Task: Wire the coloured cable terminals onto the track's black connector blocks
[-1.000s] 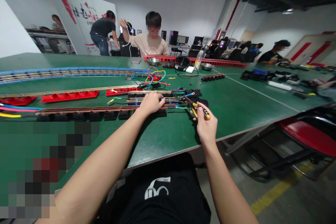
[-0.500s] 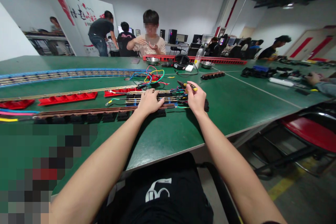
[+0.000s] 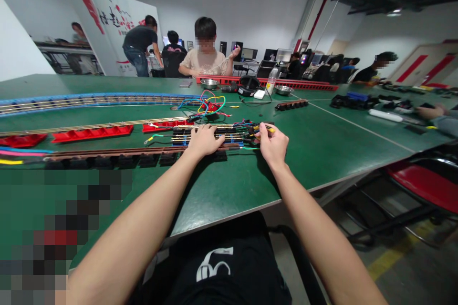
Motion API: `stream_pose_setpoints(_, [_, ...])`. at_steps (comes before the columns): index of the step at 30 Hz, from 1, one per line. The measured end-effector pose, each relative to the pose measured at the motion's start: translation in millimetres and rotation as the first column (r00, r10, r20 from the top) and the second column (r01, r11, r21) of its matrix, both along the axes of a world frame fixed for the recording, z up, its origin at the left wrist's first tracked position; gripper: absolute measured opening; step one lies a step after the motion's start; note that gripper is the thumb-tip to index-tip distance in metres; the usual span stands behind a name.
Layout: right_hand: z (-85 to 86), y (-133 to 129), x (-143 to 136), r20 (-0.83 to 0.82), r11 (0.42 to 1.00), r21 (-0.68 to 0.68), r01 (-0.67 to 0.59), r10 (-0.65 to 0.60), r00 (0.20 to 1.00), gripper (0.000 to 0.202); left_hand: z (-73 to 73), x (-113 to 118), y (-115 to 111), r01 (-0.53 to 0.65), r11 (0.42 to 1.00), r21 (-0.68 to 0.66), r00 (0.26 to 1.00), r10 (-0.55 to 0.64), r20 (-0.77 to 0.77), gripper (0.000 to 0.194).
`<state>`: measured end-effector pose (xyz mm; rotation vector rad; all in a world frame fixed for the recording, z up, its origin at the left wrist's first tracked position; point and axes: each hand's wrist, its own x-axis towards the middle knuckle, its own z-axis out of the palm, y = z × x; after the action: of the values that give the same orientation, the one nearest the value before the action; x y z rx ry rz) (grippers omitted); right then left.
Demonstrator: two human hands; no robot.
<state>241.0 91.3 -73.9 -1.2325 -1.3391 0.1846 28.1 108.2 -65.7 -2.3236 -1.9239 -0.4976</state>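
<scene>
My left hand [image 3: 204,142] lies over a short section of track [image 3: 181,137] with metal rods on a black and blue base, its fingers spread. My right hand [image 3: 275,147] is closed around pliers with yellow and black handles [image 3: 272,129]. Their jaws point left, among the dark wire ends [image 3: 246,125] at the track's right end. Whether the jaws touch a wire cannot be made out. A brown rail strip [image 3: 143,151] on black blocks runs along the near side, passing by my left hand. A green wire with a ring terminal [image 3: 153,139] sticks out leftward.
Red track supports [image 3: 93,133] and a long blue track [image 3: 89,101] lie to the left. Behind my hands are coloured wires [image 3: 214,105], a metal bowl [image 3: 209,84], a bottle [image 3: 271,81] and a short brown piece [image 3: 291,104]. A person [image 3: 206,57] is across the table.
My right hand with the pliers has moved slightly right and down, and the pliers are now lower among the wire ends. My left hand has stayed in place. The person opposite has raised a hand.
</scene>
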Motion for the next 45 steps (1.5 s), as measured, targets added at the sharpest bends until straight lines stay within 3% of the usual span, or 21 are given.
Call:
stream_pose_setpoints(12, [3.6, -4.3, -1.4, 0.162, 0.995, -0.093, -0.032, 0.046, 0.986, 0.050, 1.3, 0.2, -0.5, -0.004, 1.000, -0.003, 1.000, 0.004, -0.003, 0.061])
stream_pose_setpoints(17, [7.7, -6.5, -4.4, 0.030, 0.973, -0.160, -0.168, 0.175, 0.984, 0.052, 3.6, 0.6, -1.5, 0.000, 1.000, -0.017, 1.000, 0.000, 0.004, 0.059])
stream_pose_setpoints(20, [11.9, -9.5, -7.9, -0.263, 0.891, -0.253, -0.376, 0.310, 0.913, 0.048, 3.8, 0.9, -2.0, 0.000, 1.000, -0.015, 1.000, 0.000, 0.007, 0.058])
stream_pose_setpoints(24, [23.0, -17.2, -7.9, -0.621, 0.693, -0.251, -0.676, 0.420, 0.661, 0.044, 1.8, 0.6, -1.4, -0.002, 1.000, -0.005, 1.000, 0.002, 0.001, 0.058])
stream_pose_setpoints(26, [28.5, -20.2, -5.4, -0.711, 0.626, -0.234, -0.744, 0.412, 0.570, 0.043, 0.9, 0.5, -1.1, -0.005, 1.000, -0.001, 1.000, 0.005, -0.004, 0.059])
stream_pose_setpoints(29, [32.1, -21.1, -2.2, -0.778, 0.579, -0.228, -0.783, 0.375, 0.504, 0.042, 0.6, 0.6, -1.3, -0.008, 1.000, 0.006, 1.000, 0.008, -0.009, 0.059])
stream_pose_setpoints(37, [23.0, -19.5, -6.5, -0.725, 0.618, -0.220, -0.755, 0.414, 0.550, 0.049, 1.3, -0.3, -1.5, -0.008, 1.000, -0.014, 1.000, 0.008, 0.004, 0.057])
stream_pose_setpoints(45, [13.0, -16.1, -11.1, -0.365, 0.776, -0.262, -0.574, 0.471, 0.803, 0.040, 3.3, 0.6, -2.3, 0.001, 1.000, 0.000, 1.000, -0.001, 0.001, 0.056])
